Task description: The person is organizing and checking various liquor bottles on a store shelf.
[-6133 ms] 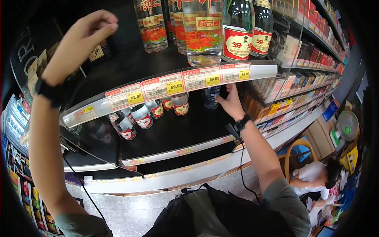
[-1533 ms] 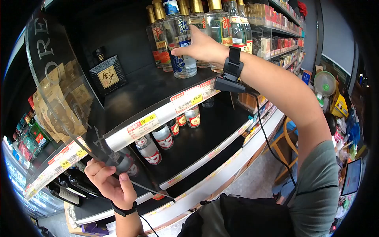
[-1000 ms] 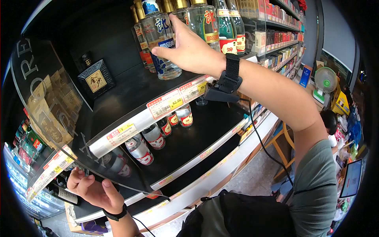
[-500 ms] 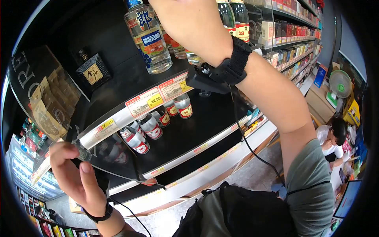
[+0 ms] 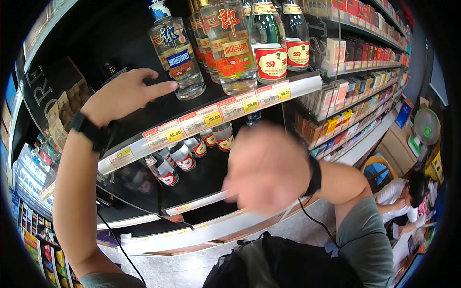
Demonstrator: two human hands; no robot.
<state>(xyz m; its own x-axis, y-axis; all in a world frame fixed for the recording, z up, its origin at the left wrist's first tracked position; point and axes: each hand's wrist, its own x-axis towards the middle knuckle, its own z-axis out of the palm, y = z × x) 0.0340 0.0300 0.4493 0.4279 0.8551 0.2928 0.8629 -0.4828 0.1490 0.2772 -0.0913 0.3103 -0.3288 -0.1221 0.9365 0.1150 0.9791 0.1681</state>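
My left hand (image 5: 127, 93) reaches over the upper shelf, its thumb and forefinger spread apart and the thumb tip right at the base of a clear liquor bottle (image 5: 180, 60) with a blue label. Beside that bottle stands another clear bottle (image 5: 233, 48) with orange-red lettering. Two green bottles, one in front (image 5: 269, 43) and one behind (image 5: 295, 36), carry red and cream labels at the right. Smeared by motion, my right hand (image 5: 269, 168) is below the shelf's front edge, its fingers not distinct. A dark square bottle (image 5: 109, 69) is partly hidden behind my left hand.
Price tags line the shelf's front edge (image 5: 307, 89). Small bottles (image 5: 185, 156) stand on the shelf below. Packed cigarette racks (image 5: 360, 62) rise at the right, where a seated person (image 5: 398, 197) is near a green-framed fan-like scale (image 5: 425, 127). Cables hang by both arms.
My left hand has risen from below the shelf edge to the blue-labelled bottle. My right hand has dropped from the bottles to below the shelf, uncovering the orange-lettered and green bottles.
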